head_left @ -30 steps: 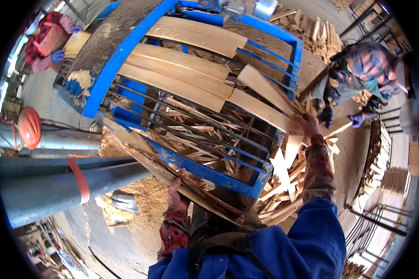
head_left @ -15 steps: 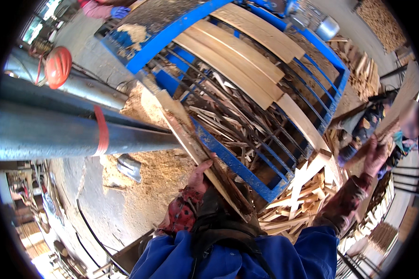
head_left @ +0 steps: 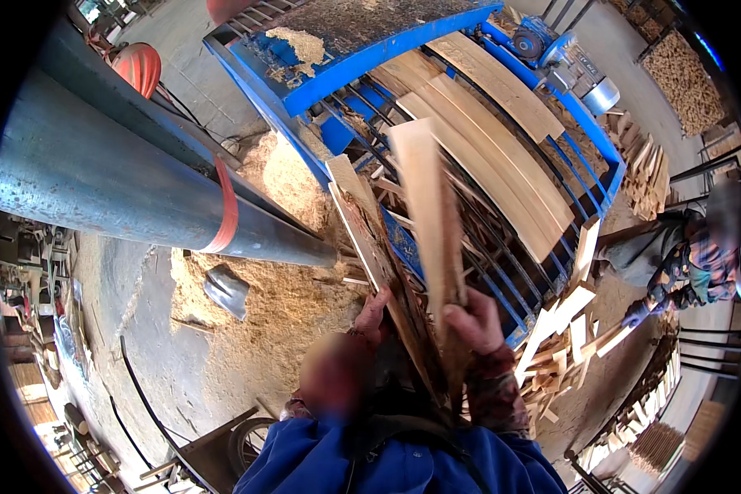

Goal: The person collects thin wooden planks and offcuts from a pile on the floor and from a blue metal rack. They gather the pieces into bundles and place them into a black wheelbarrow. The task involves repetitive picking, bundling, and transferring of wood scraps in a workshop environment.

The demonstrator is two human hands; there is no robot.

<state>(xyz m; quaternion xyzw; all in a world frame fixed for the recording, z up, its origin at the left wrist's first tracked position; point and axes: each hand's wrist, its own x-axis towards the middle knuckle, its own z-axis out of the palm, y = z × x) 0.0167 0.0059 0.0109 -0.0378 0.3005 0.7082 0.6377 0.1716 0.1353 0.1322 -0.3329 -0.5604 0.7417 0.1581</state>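
Note:
My left hand point(head_left: 372, 316) is closed around the edge of a long bark-edged board point(head_left: 362, 232), which slants up from my waist to the left of the blue metal rack point(head_left: 358, 64). My right hand point(head_left: 476, 323) grips another board point(head_left: 421, 193), held steeply in front of the rack; its upper end is smeared by motion. The lower ends of both boards come together close to my body. Beyond them, several pale planks point(head_left: 494, 169) lie across the rack's bars, above dark gaps with wood strips.
A thick grey pipe point(head_left: 123, 198) with a red band juts in from the left. Sawdust point(head_left: 280, 309) covers the floor below it. At the right, a person point(head_left: 687, 263) in gloves handles a strip beside a heap of offcuts point(head_left: 564, 337). A motor point(head_left: 543, 45) sits at the rack's far side.
My right hand has come from the far right to the middle, bringing a board beside the one in my left hand. The view has shifted. The person at the right has moved farther from me.

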